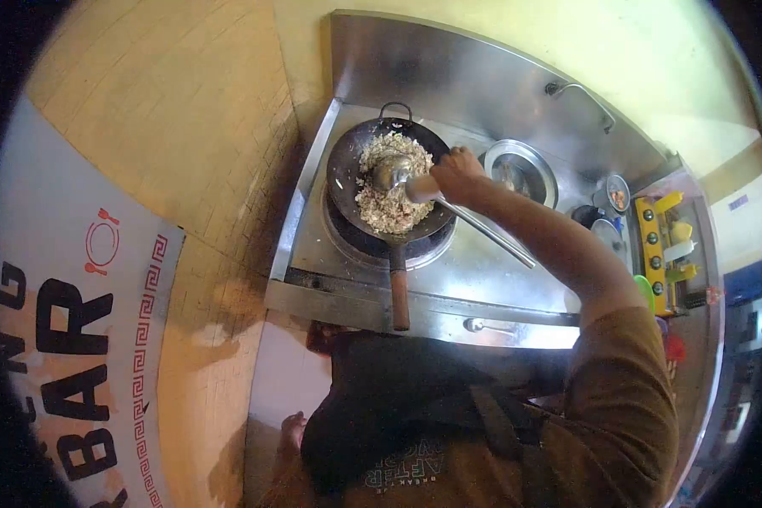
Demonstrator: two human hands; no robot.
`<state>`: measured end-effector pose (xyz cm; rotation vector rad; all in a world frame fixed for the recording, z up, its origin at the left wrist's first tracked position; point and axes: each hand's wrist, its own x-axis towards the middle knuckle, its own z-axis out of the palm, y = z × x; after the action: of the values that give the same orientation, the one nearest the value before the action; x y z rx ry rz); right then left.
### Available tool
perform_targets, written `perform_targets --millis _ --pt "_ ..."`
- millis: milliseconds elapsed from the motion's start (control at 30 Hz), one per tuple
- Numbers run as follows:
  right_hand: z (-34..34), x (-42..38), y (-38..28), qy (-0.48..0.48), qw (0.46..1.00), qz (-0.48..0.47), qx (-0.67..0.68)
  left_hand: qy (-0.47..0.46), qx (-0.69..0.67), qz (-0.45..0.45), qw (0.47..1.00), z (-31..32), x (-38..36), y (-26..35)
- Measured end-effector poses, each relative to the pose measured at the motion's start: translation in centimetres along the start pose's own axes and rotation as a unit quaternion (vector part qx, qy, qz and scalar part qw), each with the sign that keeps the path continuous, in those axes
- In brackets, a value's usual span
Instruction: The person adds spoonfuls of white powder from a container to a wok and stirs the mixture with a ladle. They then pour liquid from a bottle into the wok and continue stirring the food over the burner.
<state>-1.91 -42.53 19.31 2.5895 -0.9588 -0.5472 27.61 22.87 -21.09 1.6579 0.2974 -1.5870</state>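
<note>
My right hand (461, 173) is closed over the black wok's right rim, around a pale, blurred cylindrical thing (423, 188) that tilts down to the left. Beside this lies a metal ladle (391, 172), its bowl on a pale, crumbly food (391, 216) and its long handle slanting down to the right. The black wok (343, 169) rests on a burner, with its wooden handle pointing toward my body. Low at the left, next to my dark apron, my left hand (292, 430) shows only in part, in dim light; its fingers are unclear.
A metal pot (553, 173) stands on the steel stove right of the wok. Farther right are a small bowl (618, 193) and a yellow rack (649, 241). A spoon (476, 324) lies along the front edge. A lettered banner (85, 339) hangs at the left.
</note>
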Motion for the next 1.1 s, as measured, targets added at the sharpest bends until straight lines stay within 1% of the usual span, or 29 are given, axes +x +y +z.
perform_targets --millis 33,133,167,200,267,300,333,367,400,467,500,600,633,733,833,900,1000,1100 --pt "0.0 -1.0 -0.1 0.018 1.000 -0.009 0.002 -0.011 -0.011 -0.002 1.000 -0.3 0.0 -0.1" --pt "1.3 -1.5 -1.1 -0.033 0.999 0.001 0.011 -0.052 -0.042 0.007 0.998 -0.7 0.6 0.0" --pt "1.8 -1.1 -1.5 -0.050 0.998 0.010 0.036 -0.070 -0.053 0.012 0.996 -0.8 0.9 0.3" --pt "1.6 -0.7 -1.9 -0.027 0.999 0.016 0.036 -0.097 -0.069 0.017 0.993 -0.9 1.3 0.9" --pt "1.3 0.3 -2.6 0.021 0.999 0.026 0.034 -0.170 -0.119 0.013 0.978 -1.3 2.4 2.6" --pt "0.3 1.3 -2.7 0.011 0.999 0.043 0.024 -0.234 -0.159 -0.006 0.959 -1.4 2.8 3.9" --pt "0.1 3.0 -2.5 0.023 0.997 0.069 0.039 -0.290 -0.185 -0.026 0.939 -1.5 3.3 5.1" --pt "0.5 5.0 -2.0 0.035 0.993 0.095 0.054 -0.323 -0.196 -0.040 0.925 -1.5 3.5 6.1" --pt "0.7 6.4 -1.1 0.047 0.989 0.120 0.068 -0.334 -0.192 -0.050 0.921 -1.3 3.6 7.1" --pt "0.1 8.1 1.2 0.055 0.977 0.195 0.071 -0.179 -0.097 0.010 0.979 0.1 1.8 8.2" --pt "-0.1 8.6 1.9 0.058 0.968 0.231 0.074 -0.096 -0.048 0.038 0.993 0.6 0.8 8.3" --pt "-1.1 7.2 4.7 0.063 0.973 0.217 0.039 -0.002 -0.025 0.082 0.996 2.7 -2.3 8.3" --pt "-0.6 6.7 5.4 0.065 0.973 0.217 0.035 0.010 -0.022 0.085 0.996 2.5 -2.2 7.3" --pt "0.4 4.9 6.8 0.062 0.975 0.214 0.017 -0.028 -0.023 0.057 0.998 1.0 -1.5 3.2" --pt "0.2 2.0 6.5 0.030 0.977 0.211 -0.001 -0.064 -0.043 0.028 0.997 -1.1 -0.2 -0.9" --pt "-0.1 0.8 6.5 0.001 0.975 0.220 -0.010 -0.085 -0.060 0.027 0.994 -1.7 0.3 -2.2" --pt "1.1 0.0 6.8 0.033 0.973 0.227 0.013 -0.146 -0.110 0.057 0.981 -2.0 1.8 -1.5" --pt "1.9 0.0 6.7 0.053 0.967 0.250 0.013 -0.234 -0.152 0.070 0.958 -1.5 3.4 2.1"
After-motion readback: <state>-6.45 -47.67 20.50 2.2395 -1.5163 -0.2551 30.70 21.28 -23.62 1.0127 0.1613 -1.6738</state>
